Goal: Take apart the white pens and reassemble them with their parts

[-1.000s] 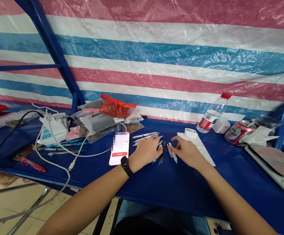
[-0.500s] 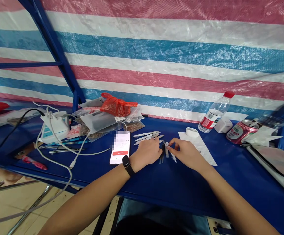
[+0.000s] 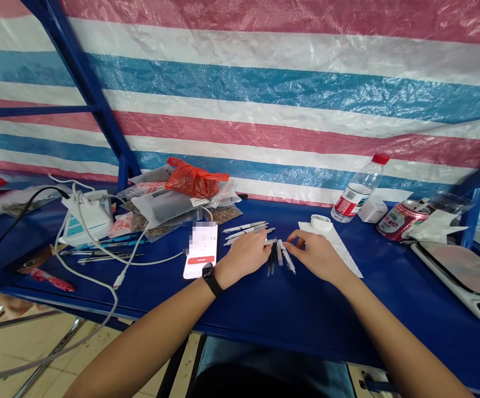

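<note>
My left hand (image 3: pixel 248 255), a dark watch on its wrist, is closed palm-down beside a row of white and silver pens (image 3: pixel 246 227). A short light pen end (image 3: pixel 270 242) sticks out between its fingertips and thumb. Just right of it, several slim dark sticks (image 3: pixel 271 262), a small grey stick (image 3: pixel 279 255) and a white pen (image 3: pixel 288 258) fan out on the blue table. My right hand (image 3: pixel 312 251) is beside the white pen, thumb and forefinger curved with a gap between them. Whether its fingertips touch the pen is hard to see.
A lit phone (image 3: pixel 200 251) lies left of my left hand. White paper (image 3: pixel 345 254) with a white roll (image 3: pixel 321 223) lies to the right, near a bottle (image 3: pixel 358 190), a can (image 3: pixel 403 220) and a scale (image 3: pixel 463 282). Cables (image 3: pixel 99 276) and plastic bags (image 3: pixel 169 207) crowd the left.
My right thumb and forefinger have drawn slightly away from the small white and grey pieces. The white pen now shows more of its length. My left hand stays nearly in place.
</note>
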Motion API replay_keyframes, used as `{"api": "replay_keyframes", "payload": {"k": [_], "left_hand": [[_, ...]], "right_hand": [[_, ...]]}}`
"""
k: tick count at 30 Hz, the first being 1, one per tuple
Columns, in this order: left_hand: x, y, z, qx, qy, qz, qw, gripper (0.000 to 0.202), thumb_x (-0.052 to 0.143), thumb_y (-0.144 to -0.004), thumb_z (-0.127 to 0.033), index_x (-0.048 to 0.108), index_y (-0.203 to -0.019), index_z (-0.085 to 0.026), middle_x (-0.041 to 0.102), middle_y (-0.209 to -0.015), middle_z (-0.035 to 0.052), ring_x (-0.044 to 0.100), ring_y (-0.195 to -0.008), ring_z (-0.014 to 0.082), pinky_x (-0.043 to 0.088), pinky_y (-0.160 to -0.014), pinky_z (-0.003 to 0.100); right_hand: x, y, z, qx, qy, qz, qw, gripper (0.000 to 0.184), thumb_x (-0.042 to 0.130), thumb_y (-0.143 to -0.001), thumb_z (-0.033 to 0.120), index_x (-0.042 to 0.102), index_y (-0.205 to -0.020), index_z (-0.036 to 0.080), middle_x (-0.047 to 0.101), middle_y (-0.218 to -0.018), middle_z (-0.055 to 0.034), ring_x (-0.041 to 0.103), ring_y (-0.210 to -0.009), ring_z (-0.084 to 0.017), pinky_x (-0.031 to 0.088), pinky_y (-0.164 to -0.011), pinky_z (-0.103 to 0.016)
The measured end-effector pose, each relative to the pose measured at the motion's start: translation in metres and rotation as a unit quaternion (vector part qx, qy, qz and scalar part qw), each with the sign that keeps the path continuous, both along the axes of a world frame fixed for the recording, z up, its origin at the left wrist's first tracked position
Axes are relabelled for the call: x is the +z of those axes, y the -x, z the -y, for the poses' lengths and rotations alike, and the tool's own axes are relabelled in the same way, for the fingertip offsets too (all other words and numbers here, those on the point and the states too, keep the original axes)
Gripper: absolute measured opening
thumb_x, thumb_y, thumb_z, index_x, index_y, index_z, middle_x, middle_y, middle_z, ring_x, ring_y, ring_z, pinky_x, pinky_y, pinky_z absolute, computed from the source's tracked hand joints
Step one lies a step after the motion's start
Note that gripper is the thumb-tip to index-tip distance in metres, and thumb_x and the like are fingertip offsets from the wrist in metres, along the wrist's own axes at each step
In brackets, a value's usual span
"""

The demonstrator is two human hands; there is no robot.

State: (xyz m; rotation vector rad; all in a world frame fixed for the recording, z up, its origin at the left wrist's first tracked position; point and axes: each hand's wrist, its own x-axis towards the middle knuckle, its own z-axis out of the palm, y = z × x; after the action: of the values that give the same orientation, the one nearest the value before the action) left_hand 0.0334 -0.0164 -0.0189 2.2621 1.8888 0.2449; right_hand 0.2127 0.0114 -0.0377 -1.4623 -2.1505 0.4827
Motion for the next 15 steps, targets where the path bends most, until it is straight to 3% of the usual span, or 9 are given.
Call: {"api": "replay_keyframes", "payload": {"k": [5, 15], "left_hand": [[-0.0027, 0.0014, 0.0007, -0.021, 0.007, 0.007, 1.0, 0.028, 0.041, -0.095, -0.032, 0.063, -0.102, -0.016, 0.072, -0.099, 0.0121, 0.071, -0.094, 0.028, 0.052, -0.076, 0.032], [-0.0023, -0.0038, 0.0018, 0.004, 0.007, -0.01, 1.0, 0.026, 0.045, -0.086, -0.021, 0.061, -0.105, -0.014, 0.071, -0.098, 0.016, 0.07, -0.093, 0.031, 0.05, -0.074, 0.034]], "right_hand": [[-0.0007, -0.0005, -0.0004, -0.01, -0.002, 0.004, 1.0, 0.024, 0.055, -0.088, 0.04, 0.069, -0.086, 0.021, 0.063, -0.07, -0.0035, 0.057, -0.063, -0.018, 0.037, -0.061, -0.029], [-0.0048, -0.0026, -0.0018, 0.0, -0.021, -0.011, 1.0, 0.026, 0.055, -0.088, 0.043, 0.069, -0.083, 0.021, 0.062, -0.067, -0.0038, 0.056, -0.061, -0.018, 0.035, -0.059, -0.028]]}}
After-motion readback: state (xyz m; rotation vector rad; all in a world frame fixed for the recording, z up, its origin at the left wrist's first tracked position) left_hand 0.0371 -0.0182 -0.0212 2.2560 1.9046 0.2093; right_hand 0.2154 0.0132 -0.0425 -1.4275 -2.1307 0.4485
